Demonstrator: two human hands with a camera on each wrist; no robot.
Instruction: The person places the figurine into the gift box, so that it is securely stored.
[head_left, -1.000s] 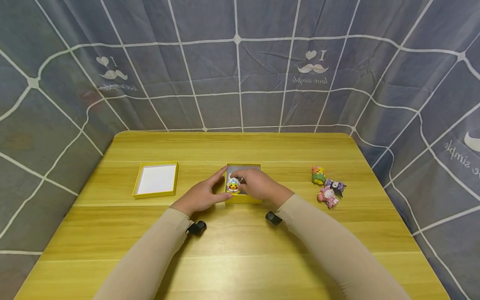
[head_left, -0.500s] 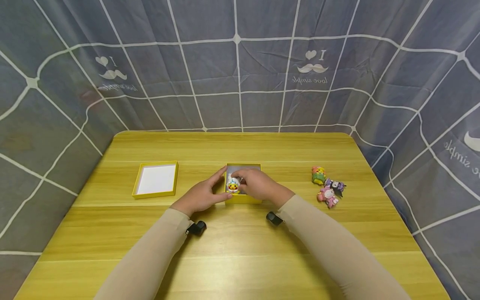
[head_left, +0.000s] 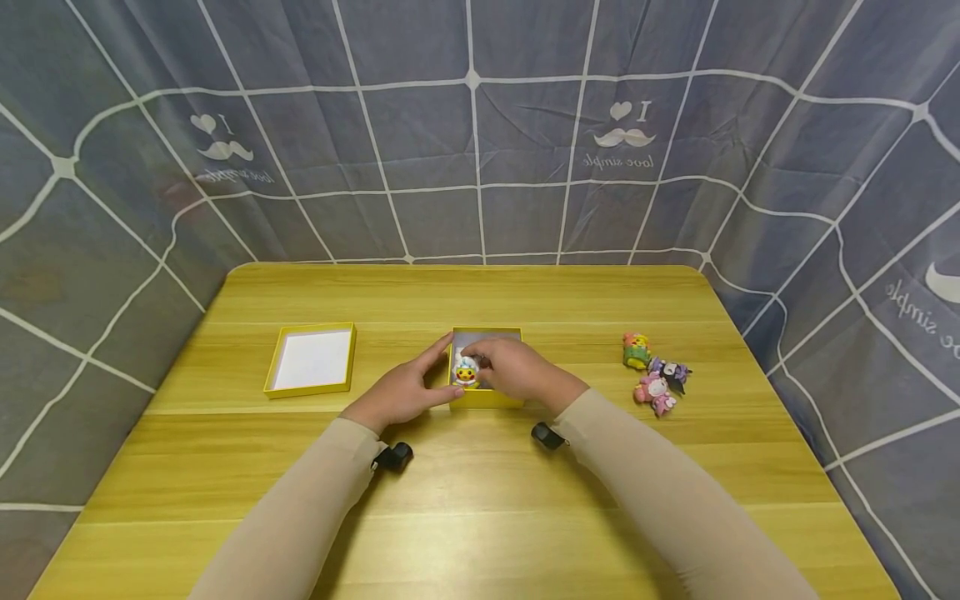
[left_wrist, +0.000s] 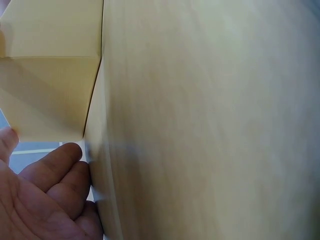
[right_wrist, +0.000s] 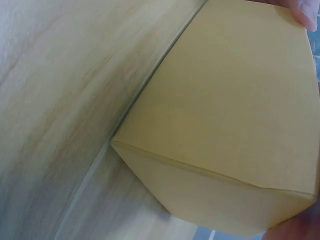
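Observation:
A small yellow-faced toy figurine point(head_left: 466, 372) with a white and pale-blue top is inside the front left part of a yellow box point(head_left: 487, 400). My right hand point(head_left: 513, 367) reaches into this box from the right and pinches the figurine with its fingertips, which partly hide it. Along the box's left side lies my left hand point(head_left: 405, 390), its thumb at the front left corner and its index finger stretched along the left wall. In the left wrist view, the lower fingers point(left_wrist: 65, 185) sit beside the box's side wall. From the right wrist, mostly the box's outer walls point(right_wrist: 225, 100) show.
A shallow yellow lid point(head_left: 311, 387) with a white inside lies at the left of the wooden table point(head_left: 480, 517). At the right stand or lie three more figurines: a green and pink one point(head_left: 637, 352), a purple and black one point(head_left: 671, 372) and a pink one point(head_left: 656, 393).

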